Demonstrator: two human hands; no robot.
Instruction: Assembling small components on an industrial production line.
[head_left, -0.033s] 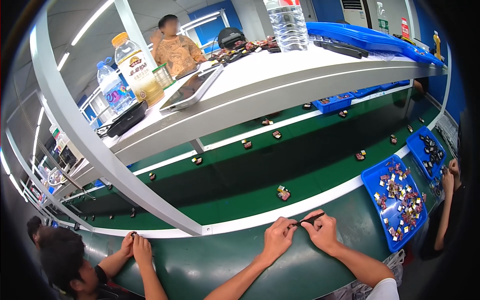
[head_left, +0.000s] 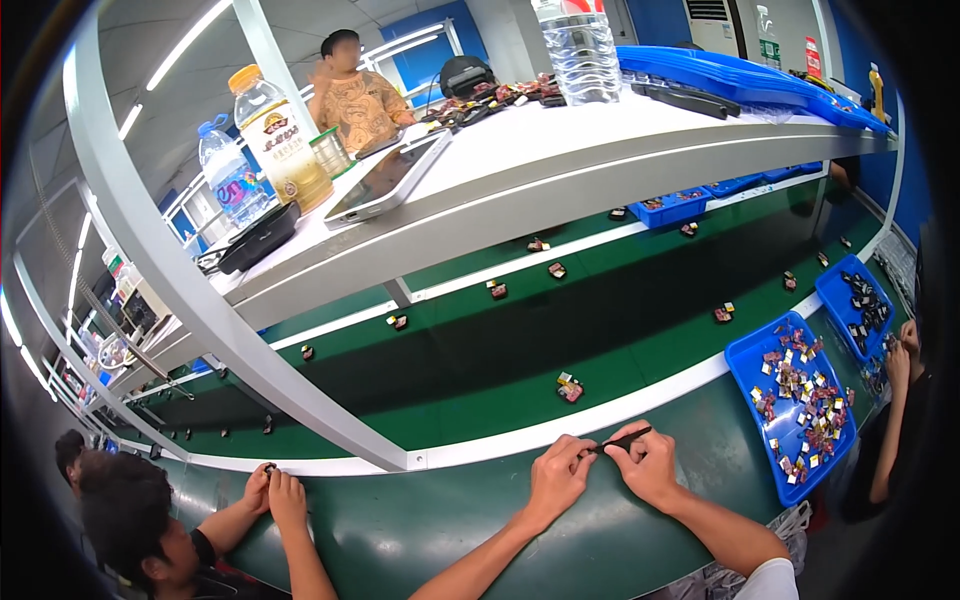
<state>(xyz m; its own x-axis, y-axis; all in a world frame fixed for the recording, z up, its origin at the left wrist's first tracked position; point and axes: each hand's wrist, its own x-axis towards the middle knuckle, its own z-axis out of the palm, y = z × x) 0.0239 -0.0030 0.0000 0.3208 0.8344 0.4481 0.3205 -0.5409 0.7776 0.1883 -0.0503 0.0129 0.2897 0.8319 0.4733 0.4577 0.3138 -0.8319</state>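
Observation:
Over the green worktop (head_left: 450,520) my two hands meet at the fingertips. My right hand (head_left: 645,468) is closed, thumb against fingers, round a slim black tool (head_left: 630,437) that tapers to a thin tip towards the left; its exact kind does not show. My left hand (head_left: 560,475) is closed in a pinch right at that tip; what lies between its fingers is too small and too covered to make out. Beyond my hands, a small dark red and black part with a yellow and white label (head_left: 570,388) lies on the green conveyor belt (head_left: 480,405).
To my right stand a blue tray (head_left: 790,500) of small labelled parts and a farther blue tray (head_left: 850,262) of black pieces. A white shelf (head_left: 560,180) with bottles and a phone spans the belt. Co-workers' hands (head_left: 275,490) work at left, others (head_left: 903,350) at right.
The whole view has shifted very slightly. My hands and the black tool keep the same hold and position.

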